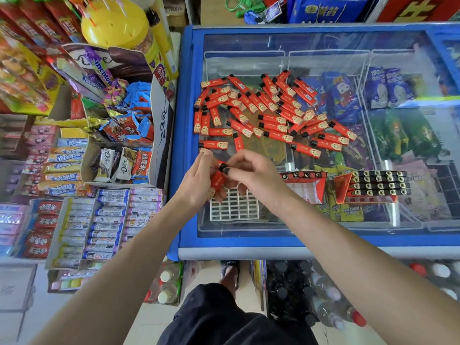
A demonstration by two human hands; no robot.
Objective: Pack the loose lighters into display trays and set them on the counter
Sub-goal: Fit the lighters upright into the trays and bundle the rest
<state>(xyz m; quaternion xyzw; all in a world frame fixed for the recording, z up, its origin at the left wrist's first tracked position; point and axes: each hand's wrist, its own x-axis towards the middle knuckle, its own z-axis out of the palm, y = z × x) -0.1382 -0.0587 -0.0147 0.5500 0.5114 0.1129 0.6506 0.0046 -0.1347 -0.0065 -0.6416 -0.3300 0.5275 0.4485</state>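
From my remote seat I see both hands meeting over the near edge of a blue-framed glass-topped freezer (185,135). My left hand (199,180) cups a few red lighters (217,181) in curled fingers, and my right hand (245,174) pinches the black cap end of one of them between thumb and fingertips. Just under the hands a white grid tray (235,207) lies flat on the glass, its visible cells unfilled.

Beyond the hands, a loose pile of red lighters (271,113) with black caps is scattered over the glass; their printing is too small for me to read. To the right stand two red display trays: the nearer tray (307,185) has only one row of lighters along its far edge, while the farther tray (373,186) looks packed full, caps up.

On the shelves to my left I read "mentos" on a purple roll box (100,70) and "Dove" on a white carton (163,120) and on wrapped chocolate bars (115,165) inside it. Below those, rows of boxed candy rolls (107,222) carry blurred lettering I can't make out.
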